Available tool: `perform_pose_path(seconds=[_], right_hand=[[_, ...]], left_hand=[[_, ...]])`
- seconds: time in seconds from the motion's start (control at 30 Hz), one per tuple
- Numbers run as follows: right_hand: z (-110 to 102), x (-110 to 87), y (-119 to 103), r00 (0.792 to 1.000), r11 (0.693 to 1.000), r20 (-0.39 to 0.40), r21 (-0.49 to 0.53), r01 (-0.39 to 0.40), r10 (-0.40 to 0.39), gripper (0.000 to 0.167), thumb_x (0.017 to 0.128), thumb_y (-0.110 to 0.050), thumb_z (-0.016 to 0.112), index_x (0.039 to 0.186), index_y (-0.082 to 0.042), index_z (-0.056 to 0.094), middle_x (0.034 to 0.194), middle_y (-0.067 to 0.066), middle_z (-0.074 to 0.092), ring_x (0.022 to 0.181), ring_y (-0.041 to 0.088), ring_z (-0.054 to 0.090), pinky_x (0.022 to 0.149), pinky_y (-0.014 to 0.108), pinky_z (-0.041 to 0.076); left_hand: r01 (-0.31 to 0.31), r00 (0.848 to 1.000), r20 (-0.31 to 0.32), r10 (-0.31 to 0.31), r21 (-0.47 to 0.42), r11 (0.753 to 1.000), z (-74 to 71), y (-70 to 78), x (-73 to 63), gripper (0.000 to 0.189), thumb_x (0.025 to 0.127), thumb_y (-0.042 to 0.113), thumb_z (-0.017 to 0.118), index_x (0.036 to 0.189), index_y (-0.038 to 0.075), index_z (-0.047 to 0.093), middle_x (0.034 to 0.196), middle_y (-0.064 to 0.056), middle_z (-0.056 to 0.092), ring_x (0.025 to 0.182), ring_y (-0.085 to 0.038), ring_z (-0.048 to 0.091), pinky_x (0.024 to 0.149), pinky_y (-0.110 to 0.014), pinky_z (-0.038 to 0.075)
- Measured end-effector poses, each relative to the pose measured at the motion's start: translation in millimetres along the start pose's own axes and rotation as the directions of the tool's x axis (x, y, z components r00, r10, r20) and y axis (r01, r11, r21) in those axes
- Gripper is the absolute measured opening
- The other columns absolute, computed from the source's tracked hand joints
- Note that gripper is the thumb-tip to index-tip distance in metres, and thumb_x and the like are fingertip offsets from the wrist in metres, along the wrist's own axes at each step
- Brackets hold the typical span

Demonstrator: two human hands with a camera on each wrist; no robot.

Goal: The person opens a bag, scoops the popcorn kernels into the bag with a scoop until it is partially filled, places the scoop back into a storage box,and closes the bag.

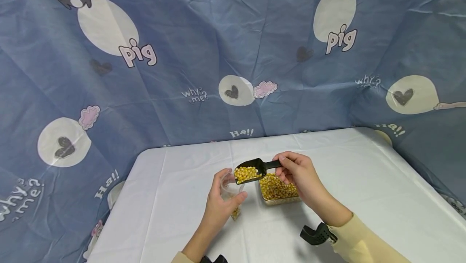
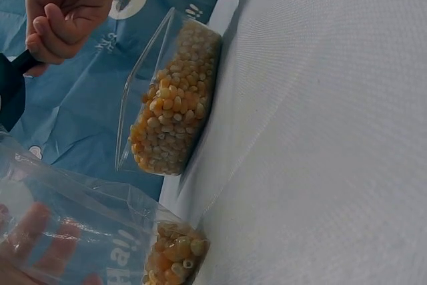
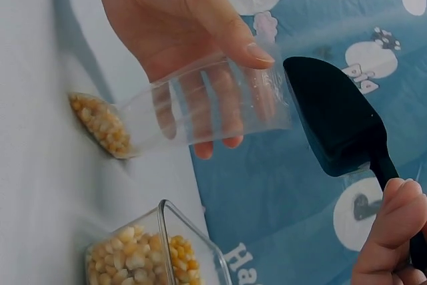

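My left hand (image 1: 219, 207) holds a clear plastic bag (image 3: 143, 118) near its mouth, fingers along one side and thumb at the opposite edge. Corn kernels (image 3: 101, 125) fill the bottom of the bag, which hangs down close to the table. With my right hand (image 1: 299, 174) I grip a black scoop (image 3: 340, 118) by its handle. A heap of yellow kernels (image 1: 246, 173) lies in the scoop, and its front lip is right at the bag's opening. Below the scoop, a clear rectangular container (image 1: 283, 201) stands on the table, holding many more kernels (image 2: 175, 101).
A white cloth (image 1: 182, 198) covers the table. Behind it hangs a blue curtain (image 1: 174, 52) printed with pigs and words. Black wrist mounts (image 1: 316, 234) sit at both forearms.
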State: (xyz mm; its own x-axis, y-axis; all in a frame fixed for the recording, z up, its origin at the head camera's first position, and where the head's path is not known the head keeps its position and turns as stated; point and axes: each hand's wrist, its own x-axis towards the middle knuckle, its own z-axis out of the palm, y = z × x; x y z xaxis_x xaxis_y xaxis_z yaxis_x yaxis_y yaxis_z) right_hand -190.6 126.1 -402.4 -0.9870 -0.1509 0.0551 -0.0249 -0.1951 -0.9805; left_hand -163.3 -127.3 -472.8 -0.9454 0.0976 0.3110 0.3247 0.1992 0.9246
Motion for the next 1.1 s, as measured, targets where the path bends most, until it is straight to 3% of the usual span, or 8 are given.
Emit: perform_pose_path(seconds=[0.47, 0.83, 1.1], right_hand=[[12, 0.9, 3, 0.998, 0.997, 0.014, -0.050, 0.062, -0.061, 0.026, 0.105, -0.016, 0.056, 0.109, 0.009, 0.062, 0.070, 0.010, 0.063, 0.054, 0.014, 0.055, 0.049, 0.024, 0.046], [19, -0.8, -2, 0.991, 0.979, 0.027, -0.153, 0.133, -0.130, 0.023, 0.104, -0.016, 0.057, 0.103, 0.005, 0.065, 0.072, 0.019, 0.063, 0.055, 0.017, 0.057, 0.049, 0.028, 0.048], [22, -0.9, 0, 0.981, 0.957, 0.048, -0.216, 0.196, -0.190, 0.022, 0.104, -0.017, 0.057, 0.100, 0.002, 0.067, 0.071, 0.021, 0.063, 0.054, 0.016, 0.057, 0.048, 0.026, 0.047]], left_hand=[[0.029, 0.999, -0.018, -0.028, 0.038, 0.999, 0.9, 1.4, -0.6, 0.073, 0.083, 0.040, 0.084, 0.143, 0.037, 0.042, 0.138, 0.005, 0.053, 0.131, -0.017, 0.047, 0.111, -0.060, 0.027], [0.025, 1.000, -0.011, -0.024, 0.019, 1.000, 1.6, 1.1, -0.3, 0.071, 0.082, 0.040, 0.084, 0.141, 0.039, 0.044, 0.140, 0.010, 0.055, 0.134, -0.015, 0.046, 0.113, -0.060, 0.023], [0.036, 0.999, -0.022, -0.035, 0.023, 0.999, 1.5, 1.6, -0.3, 0.071, 0.082, 0.040, 0.085, 0.141, 0.036, 0.046, 0.136, 0.008, 0.059, 0.129, -0.016, 0.051, 0.110, -0.060, 0.026]])
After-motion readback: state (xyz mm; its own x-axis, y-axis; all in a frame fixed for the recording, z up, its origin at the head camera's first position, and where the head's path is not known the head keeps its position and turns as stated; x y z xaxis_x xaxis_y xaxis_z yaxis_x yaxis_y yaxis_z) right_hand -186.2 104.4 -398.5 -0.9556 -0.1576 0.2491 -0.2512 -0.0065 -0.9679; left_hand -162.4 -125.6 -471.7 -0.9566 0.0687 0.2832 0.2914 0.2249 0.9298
